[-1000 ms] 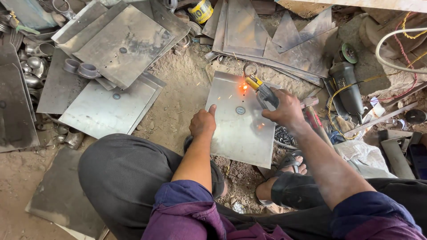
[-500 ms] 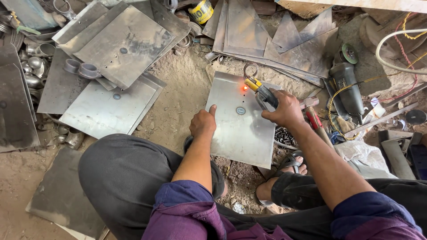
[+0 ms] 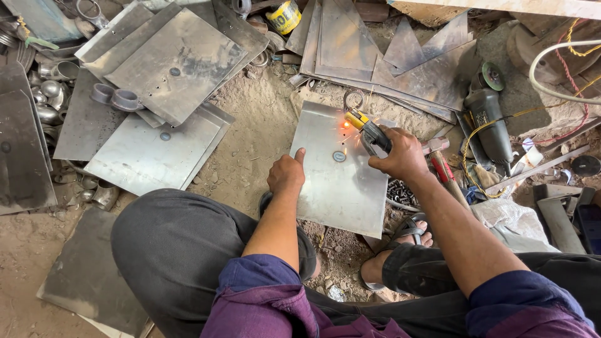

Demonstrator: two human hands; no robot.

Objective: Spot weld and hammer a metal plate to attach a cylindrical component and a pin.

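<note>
A square steel sheet [image 3: 341, 188] lies on the sandy ground in front of my knees, with a small round disc [image 3: 339, 156] near its middle. My left hand [image 3: 286, 173] presses on the sheet's left edge, index finger stretched out. My right hand [image 3: 399, 154] grips a welding electrode holder [image 3: 370, 131] with a yellow tip. An orange glow and sparks [image 3: 345, 124] show where the tip meets the sheet near its far edge.
More steel sheets [image 3: 169, 66] are stacked at the left and along the back [image 3: 369, 44]. An angle grinder [image 3: 490, 122] and cables lie at the right. Metal rings [image 3: 116, 98] and cups sit at the left. My sandalled foot [image 3: 400, 241] rests beside the sheet.
The glow at the electrode tip persists with sparks; both hands stay in almost the same place.
</note>
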